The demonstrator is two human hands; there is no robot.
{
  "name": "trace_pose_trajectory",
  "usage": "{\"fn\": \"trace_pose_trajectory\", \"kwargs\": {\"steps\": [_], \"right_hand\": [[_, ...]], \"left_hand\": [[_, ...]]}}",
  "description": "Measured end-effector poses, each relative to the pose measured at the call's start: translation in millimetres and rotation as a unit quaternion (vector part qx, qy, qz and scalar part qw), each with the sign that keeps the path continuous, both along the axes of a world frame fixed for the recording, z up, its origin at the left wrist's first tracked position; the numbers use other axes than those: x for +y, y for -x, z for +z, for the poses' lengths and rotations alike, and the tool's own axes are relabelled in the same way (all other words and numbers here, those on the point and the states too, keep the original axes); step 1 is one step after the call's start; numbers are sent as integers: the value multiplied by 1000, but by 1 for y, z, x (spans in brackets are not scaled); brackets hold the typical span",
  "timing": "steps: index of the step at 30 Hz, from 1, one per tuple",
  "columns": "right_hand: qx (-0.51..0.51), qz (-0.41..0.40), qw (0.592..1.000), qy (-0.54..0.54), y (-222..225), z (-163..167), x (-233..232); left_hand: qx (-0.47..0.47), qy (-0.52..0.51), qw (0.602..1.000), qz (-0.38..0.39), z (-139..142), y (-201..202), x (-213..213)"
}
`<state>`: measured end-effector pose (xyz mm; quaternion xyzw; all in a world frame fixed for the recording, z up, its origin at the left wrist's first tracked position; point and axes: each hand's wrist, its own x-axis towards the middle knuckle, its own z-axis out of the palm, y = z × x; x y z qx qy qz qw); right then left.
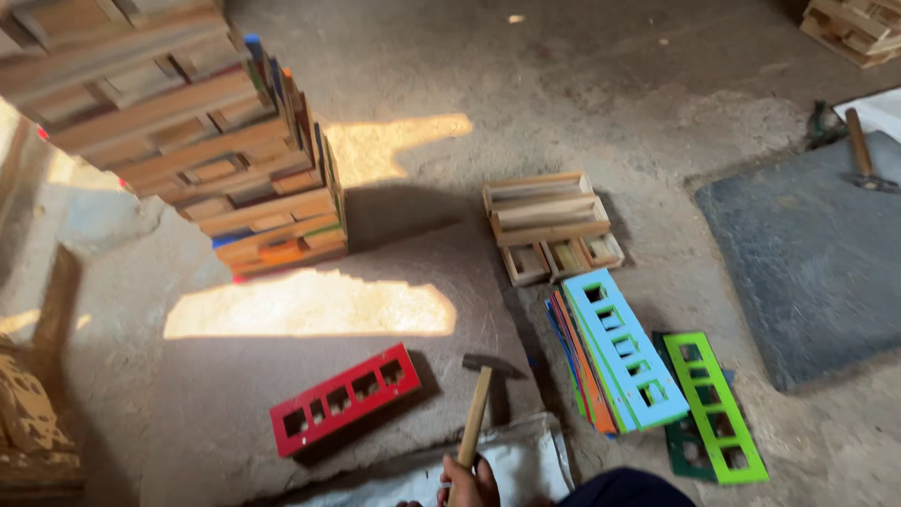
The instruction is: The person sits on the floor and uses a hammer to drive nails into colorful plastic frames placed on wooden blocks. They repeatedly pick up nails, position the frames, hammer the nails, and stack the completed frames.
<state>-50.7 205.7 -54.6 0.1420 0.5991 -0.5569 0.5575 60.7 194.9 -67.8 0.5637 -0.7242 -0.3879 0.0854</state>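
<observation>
The floor [582, 84] is rough grey concrete, dusty and cracked, with two bright patches of sunlight on it; the setting looks like a bare workshop.

At far left stands a tall stack of wooden boxes [188, 141], pale planks with coloured edges showing on its right side; in front of it, lower down, a red panel [344, 398] lies flat, a long painted rectangle with a row of square holes, its long axis running from lower left up to the right.

At the bottom centre one hand [469, 485] shows, fingers curled tight around the wooden handle of a hammer [481, 404]; which hand it is cannot be told, and no other hand is seen; the hammer's long axis runs nearly upright in the picture, tilted slightly right, its dark metal head pointing away from the person; under the hand lies a white sheet [526, 465].

Farther right sit open wooden trays [549, 225]; below them a fanned pile of panels topped by a light blue one [624, 352]; then a green panel [713, 404]; a dark slab [807, 253]; a second hammer [862, 150] at the far right edge.
</observation>
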Motion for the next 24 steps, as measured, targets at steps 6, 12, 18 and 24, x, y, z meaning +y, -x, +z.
{"fn": "trace_pose_trajectory", "kwargs": {"steps": [6,12,18,24], "right_hand": [[22,-5,999,37,-4,12,25],[26,-8,999,46,-11,10,16],[15,16,999,28,-5,7,12],[51,2,998,27,-6,22,17]], "left_hand": [[-26,-1,999,-37,-14,-20,-16],[-20,-29,993,-112,-11,9,-18],[-19,-39,988,-148,-2,24,-22],[10,-21,986,-167,5,5,-14]]}}
